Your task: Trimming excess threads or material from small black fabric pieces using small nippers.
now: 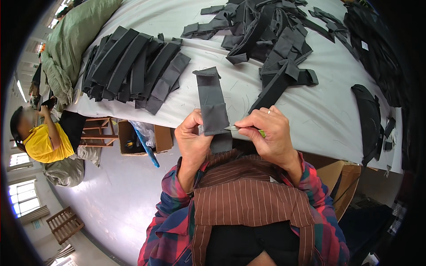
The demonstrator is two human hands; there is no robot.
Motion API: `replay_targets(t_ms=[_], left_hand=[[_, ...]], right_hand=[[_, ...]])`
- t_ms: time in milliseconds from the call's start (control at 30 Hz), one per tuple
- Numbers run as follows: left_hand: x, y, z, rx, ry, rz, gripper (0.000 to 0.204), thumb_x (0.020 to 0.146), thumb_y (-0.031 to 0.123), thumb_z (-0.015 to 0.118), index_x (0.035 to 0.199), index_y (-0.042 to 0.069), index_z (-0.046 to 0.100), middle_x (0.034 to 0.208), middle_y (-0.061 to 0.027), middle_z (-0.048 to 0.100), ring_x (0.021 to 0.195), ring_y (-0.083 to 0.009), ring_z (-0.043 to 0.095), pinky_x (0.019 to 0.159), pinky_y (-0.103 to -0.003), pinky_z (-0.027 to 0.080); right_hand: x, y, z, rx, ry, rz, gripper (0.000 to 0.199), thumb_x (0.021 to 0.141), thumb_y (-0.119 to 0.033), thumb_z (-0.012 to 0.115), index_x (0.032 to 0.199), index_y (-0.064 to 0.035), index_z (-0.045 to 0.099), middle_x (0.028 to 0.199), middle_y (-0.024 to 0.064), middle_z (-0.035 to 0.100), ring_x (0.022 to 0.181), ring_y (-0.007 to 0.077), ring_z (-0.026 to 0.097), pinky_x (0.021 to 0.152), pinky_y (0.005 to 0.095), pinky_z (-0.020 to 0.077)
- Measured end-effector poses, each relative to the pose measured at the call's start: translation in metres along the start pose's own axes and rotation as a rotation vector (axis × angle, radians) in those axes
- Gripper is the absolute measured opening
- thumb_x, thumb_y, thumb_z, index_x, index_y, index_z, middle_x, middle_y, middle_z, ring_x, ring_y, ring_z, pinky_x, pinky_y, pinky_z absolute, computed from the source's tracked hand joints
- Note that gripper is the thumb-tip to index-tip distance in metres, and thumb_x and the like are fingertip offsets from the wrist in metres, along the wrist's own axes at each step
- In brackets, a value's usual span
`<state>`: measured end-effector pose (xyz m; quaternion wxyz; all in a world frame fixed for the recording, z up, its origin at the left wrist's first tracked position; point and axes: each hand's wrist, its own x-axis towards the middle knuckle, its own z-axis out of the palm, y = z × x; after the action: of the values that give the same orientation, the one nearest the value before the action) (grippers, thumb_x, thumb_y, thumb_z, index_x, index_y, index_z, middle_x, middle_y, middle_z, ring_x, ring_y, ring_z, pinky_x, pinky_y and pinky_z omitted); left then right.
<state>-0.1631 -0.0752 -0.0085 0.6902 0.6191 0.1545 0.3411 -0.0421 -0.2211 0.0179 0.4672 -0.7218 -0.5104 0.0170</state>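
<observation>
Currently, the left hand (193, 133) is pinching a gray strip (214, 95) at the near edge of the white table (310, 115), and the right hand (268, 133) is gripping a small pointed tool (232, 127) at the strip's edge. Table is showing on both sides. A white tag (364, 45) is sitting on black cloth (377, 66), any writing too small to read. A strip stack (128, 64) is lying left; a tangled heap (279, 48) is trailing close to the right hand.
</observation>
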Motion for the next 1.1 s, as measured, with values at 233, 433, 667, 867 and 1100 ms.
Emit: replay_targets(t_ms=[233,433,667,867,1100], left_hand=[[0.001,-0.004,-0.001,0.021,0.009,0.004,0.019,0.072,-0.010,0.067,0.072,0.003,0.053,0.083,-0.0034,0.061,0.080,-0.0090,0.053,0.078,-0.022,0.041],[0.002,-0.009,0.000,0.157,0.033,0.133,0.019,0.070,-0.011,0.066,0.071,0.001,0.052,0.081,-0.0040,0.059,0.078,-0.0093,0.052,0.077,-0.022,0.039],[0.002,-0.011,0.003,0.068,0.070,0.099,0.019,0.072,-0.011,0.066,0.071,0.002,0.052,0.082,-0.0031,0.060,0.078,-0.0086,0.052,0.077,-0.022,0.040],[0.001,-0.013,0.000,-0.064,0.084,0.007,0.020,0.074,-0.010,0.066,0.073,0.003,0.051,0.085,-0.0018,0.061,0.080,-0.0069,0.053,0.076,-0.022,0.042],[0.003,-0.009,0.003,-0.046,0.091,0.047,0.022,0.074,-0.011,0.067,0.072,0.004,0.050,0.085,-0.0018,0.061,0.080,-0.0068,0.053,0.077,-0.022,0.041]], right_hand=[[0.001,-0.001,-0.001,-0.043,0.040,-0.020,0.015,0.071,-0.017,0.074,0.083,-0.0131,0.066,0.070,-0.0008,0.061,0.057,0.0189,0.049,0.057,0.0313,0.0296],[-0.001,-0.002,0.001,-0.056,0.042,-0.008,0.016,0.071,-0.009,0.073,0.085,-0.0090,0.066,0.067,0.0020,0.060,0.058,0.0202,0.050,0.058,0.0314,0.0309],[-0.005,-0.006,0.009,-0.063,0.098,0.032,0.016,0.072,-0.008,0.072,0.086,-0.0086,0.065,0.069,0.0023,0.060,0.061,0.0203,0.052,0.058,0.0316,0.0313],[-0.007,-0.006,0.014,-0.086,0.157,0.085,0.015,0.073,-0.015,0.073,0.085,-0.0108,0.065,0.071,0.0002,0.059,0.062,0.0193,0.052,0.057,0.0316,0.0316],[-0.003,-0.009,0.007,-0.048,0.162,0.062,0.017,0.072,-0.014,0.074,0.087,-0.0105,0.066,0.071,0.0003,0.060,0.061,0.0190,0.052,0.056,0.0317,0.0316]])
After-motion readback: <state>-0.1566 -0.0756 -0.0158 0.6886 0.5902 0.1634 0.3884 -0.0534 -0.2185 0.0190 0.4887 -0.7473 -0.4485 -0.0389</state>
